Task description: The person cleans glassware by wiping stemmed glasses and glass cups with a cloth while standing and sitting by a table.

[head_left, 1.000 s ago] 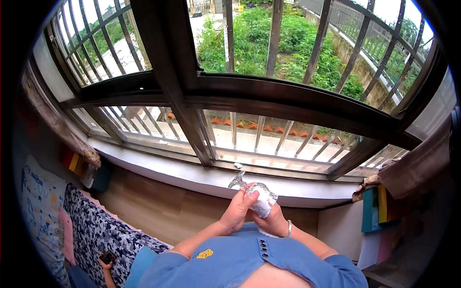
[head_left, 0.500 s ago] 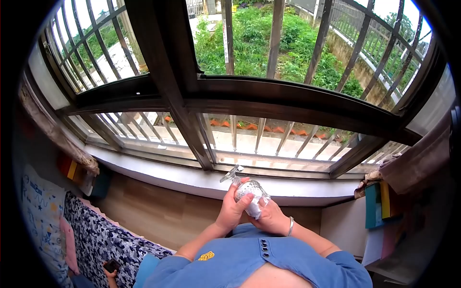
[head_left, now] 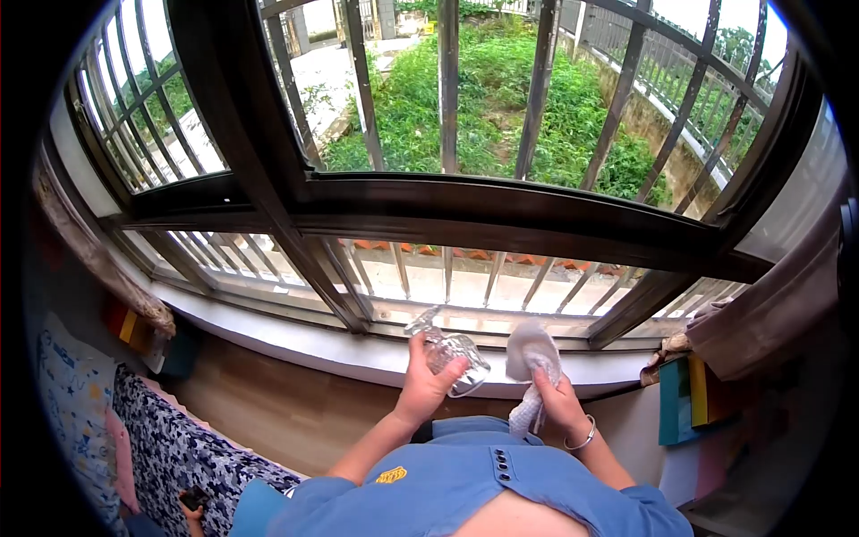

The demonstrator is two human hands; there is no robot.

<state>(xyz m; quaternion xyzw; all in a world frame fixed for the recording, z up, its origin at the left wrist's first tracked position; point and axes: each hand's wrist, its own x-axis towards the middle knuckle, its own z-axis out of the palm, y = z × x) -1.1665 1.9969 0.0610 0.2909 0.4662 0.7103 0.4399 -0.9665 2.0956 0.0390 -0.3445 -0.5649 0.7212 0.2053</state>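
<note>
Glass (head_left: 458, 356), clear and stemmed, held in the air before the window, tilted, with its foot toward the upper left and its bowl toward the lower right. The left hand (head_left: 428, 383) is clamped on it, the thumb lying along the near side of the bowl; the far fingers are partly hidden. Just to the right, apart from the glass, is the cloth (head_left: 528, 349), white and bunched, gripped between the thumb and fingers of the right hand (head_left: 562, 404); one part flares above the grip and a twisted end hangs below. A bracelet (head_left: 583, 436) circles the right wrist. Nearest the viewer is the shirt (head_left: 429, 488), blue, with a yellow emblem and a row of dark buttons. Beyond the hands run the white sill (head_left: 259, 328) and the dark window frame (head_left: 501, 215); outside stand metal bars (head_left: 448, 89) and, past them, greenery (head_left: 492, 72). At right, a curtain (head_left: 761, 313) hangs near upright folders (head_left: 676, 398). At lower left, beside a patterned cover (head_left: 170, 447), another person's hand (head_left: 193, 514) holds a dark phone (head_left: 192, 498).
</note>
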